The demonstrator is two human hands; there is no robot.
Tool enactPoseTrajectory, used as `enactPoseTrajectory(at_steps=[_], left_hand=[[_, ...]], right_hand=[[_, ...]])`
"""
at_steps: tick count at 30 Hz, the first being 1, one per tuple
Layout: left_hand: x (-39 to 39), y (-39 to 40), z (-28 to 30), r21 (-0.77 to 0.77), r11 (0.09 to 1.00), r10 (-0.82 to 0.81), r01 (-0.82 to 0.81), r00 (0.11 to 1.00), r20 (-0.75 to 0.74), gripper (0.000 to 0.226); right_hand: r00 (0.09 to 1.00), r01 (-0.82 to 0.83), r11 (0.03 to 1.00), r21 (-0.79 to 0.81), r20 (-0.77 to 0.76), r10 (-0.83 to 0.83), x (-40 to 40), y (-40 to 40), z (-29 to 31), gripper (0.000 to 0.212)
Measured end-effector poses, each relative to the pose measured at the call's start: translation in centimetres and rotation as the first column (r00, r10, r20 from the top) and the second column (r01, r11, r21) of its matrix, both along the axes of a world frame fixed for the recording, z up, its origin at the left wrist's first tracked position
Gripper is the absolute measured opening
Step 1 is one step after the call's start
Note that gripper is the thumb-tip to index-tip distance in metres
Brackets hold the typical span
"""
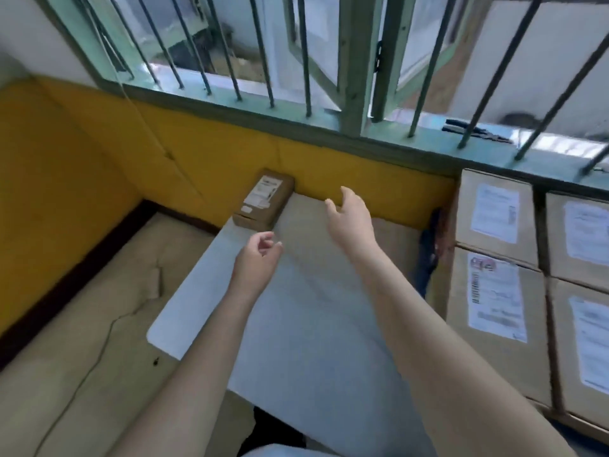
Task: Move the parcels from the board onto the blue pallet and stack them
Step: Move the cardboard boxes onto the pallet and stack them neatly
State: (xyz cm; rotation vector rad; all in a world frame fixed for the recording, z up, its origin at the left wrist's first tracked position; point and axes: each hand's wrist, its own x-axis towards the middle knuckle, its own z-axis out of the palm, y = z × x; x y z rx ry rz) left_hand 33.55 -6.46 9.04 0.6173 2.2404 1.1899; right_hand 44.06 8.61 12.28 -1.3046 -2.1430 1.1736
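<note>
Nearest you, both your forearms stretch out over the pale board (296, 324), which lies bare apart from one item at its far corner. Your left hand (258, 255) hovers low with its fingers loosely curled around nothing. Your right hand (349, 214) is farther out, spread and empty, touching no parcel. Just beyond your left fingertips sits the small brown parcel (265, 202), flat on the far left corner of the board and tight against the yellow wall (197, 153).

You seem to be at the reach for this last parcel, so most of the clearing looks done. Next you will likely need one hand at each side of it, then a lift clear of the wall and a carry to your right.

There the stacked cartons (494, 258) stand in close rows; a dark blue edge, probably the blue pallet (428, 255), shows beside them. Each carton bears a white shipping label, one with a barcode strip and a red mark, but the print is too blurred to read. The small parcel's label is unreadable too.
</note>
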Motion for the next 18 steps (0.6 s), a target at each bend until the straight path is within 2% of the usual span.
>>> enactPoseTrajectory(at_steps=[6,11,15,18], left_hand=[[-15.2,0.4,-7.8,-0.091,0.992,0.105,-0.09,0.978,0.177,0.026],[-23.6,3.9,-13.0,-0.172,0.978,0.171,-0.122,0.936,0.308,0.041],[-27.9,7.5,-15.9,-0.154,0.962,0.273,-0.226,0.848,0.455,0.051],[-29.4,9.2,-17.2,-0.111,0.958,0.272,-0.263,0.724,0.634,0.037]], right_hand=[[0.992,0.004,0.966,-0.258,0.123,0.029,-15.5,4.3,-7.8,0.061],[0.986,0.144,0.869,-0.473,0.14,-0.087,-24.3,7.5,-13.9,0.058],[0.973,0.226,0.837,-0.498,0.147,-0.175,-28.3,9.3,-17.3,0.046],[0.961,0.276,0.799,-0.534,0.179,-0.212,-29.9,10.5,-18.8,0.033]])
